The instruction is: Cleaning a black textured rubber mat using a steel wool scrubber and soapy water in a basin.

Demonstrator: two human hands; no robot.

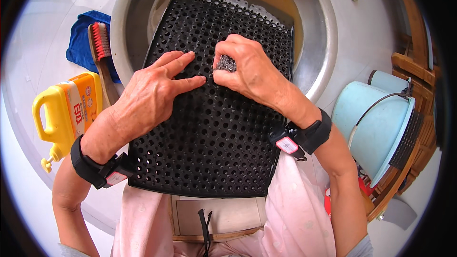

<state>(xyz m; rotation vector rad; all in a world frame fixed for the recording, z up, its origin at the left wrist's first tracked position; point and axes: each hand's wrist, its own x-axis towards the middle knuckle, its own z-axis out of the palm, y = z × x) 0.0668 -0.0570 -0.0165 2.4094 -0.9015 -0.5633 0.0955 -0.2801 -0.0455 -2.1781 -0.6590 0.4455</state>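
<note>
Left hand spreads on black perforated tray; right hand, apart, pinches metal scrubber. Hard scrubbing could push tray into basin.

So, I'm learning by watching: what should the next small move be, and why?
Perhaps rub the silvery metal scourer lightly across the black perforated rectangular panel: the right hand grips the scourer over it, and the left hand rests on the panel.
</note>
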